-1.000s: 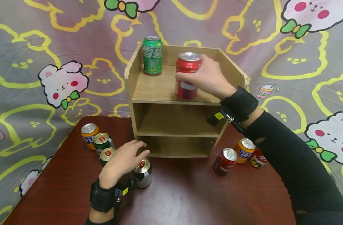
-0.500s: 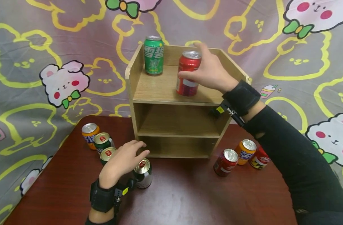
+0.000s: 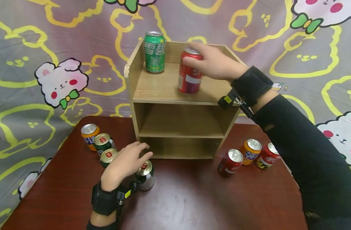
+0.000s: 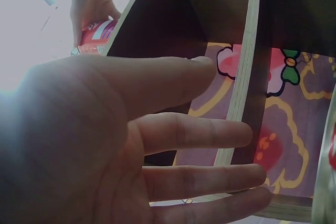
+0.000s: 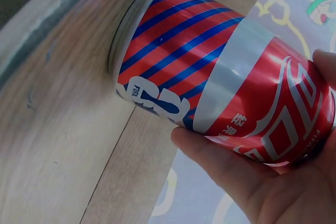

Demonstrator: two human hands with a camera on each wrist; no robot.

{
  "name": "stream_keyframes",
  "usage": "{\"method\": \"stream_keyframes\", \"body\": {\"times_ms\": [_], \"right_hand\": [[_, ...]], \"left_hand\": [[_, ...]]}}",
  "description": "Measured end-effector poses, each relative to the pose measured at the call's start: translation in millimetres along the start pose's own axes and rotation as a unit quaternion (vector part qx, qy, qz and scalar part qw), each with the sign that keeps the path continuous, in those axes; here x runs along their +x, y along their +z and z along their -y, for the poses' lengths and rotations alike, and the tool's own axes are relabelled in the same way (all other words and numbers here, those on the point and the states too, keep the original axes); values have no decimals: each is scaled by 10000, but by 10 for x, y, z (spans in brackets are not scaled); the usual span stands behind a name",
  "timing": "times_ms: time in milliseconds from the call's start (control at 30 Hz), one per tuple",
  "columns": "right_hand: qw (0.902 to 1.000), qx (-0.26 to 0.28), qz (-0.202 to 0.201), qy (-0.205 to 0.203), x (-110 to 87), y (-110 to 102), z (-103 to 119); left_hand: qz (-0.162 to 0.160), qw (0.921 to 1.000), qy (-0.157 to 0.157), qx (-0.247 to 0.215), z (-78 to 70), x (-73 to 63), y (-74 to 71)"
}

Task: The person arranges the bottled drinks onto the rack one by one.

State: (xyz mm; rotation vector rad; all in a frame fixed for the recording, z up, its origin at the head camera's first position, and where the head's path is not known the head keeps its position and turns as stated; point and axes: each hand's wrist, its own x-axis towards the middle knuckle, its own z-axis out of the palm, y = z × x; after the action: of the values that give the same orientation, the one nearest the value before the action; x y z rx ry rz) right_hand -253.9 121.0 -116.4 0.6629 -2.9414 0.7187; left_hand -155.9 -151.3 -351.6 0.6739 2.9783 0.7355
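Tabletop (image 3: 190, 204), reddish-brown and glossy, occupies the foreground. Left hand (image 3: 125, 164) is positioned above it, fingers straight and apart, just beside a silver-and-green can (image 3: 145, 178); contact cannot be determined. Beyond that hand, two gold-topped green cans (image 3: 102, 144) and an orange soda can (image 3: 90, 137) stand in a row at the left, the nearer green one partly hidden. At the right, a dark red can (image 3: 229, 166), a second orange can (image 3: 249, 152) and a bright red can (image 3: 266, 158) stand close together. Farther back is a three-tier wooden shelf unit (image 3: 181, 103). Right hand (image 3: 217, 62) is clamped on a red Coca-Cola can (image 3: 189, 76), held near upright at the top tier (image 3: 161, 88); whether its base touches the board cannot be told. Behind it to the left, a green Sprite can (image 3: 154, 54) stands on that tier. Cloth (image 3: 198, 19) printed with yellow outlines hangs behind.
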Motion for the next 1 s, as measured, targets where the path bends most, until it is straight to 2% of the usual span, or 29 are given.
{"method": "stream_keyframes", "body": {"times_ms": [200,500,1000], "right_hand": [[9998,95,110,131,114,-3,25],[9974,605,312,254,245,-9,0],[9965,580,317,521,522,10,-45]], "left_hand": [[-28,10000,12,30,-5,-6,-2],[-100,9999,102,23,13,-19,-25],[-195,9998,20,15,-5,-55,-63]]}}
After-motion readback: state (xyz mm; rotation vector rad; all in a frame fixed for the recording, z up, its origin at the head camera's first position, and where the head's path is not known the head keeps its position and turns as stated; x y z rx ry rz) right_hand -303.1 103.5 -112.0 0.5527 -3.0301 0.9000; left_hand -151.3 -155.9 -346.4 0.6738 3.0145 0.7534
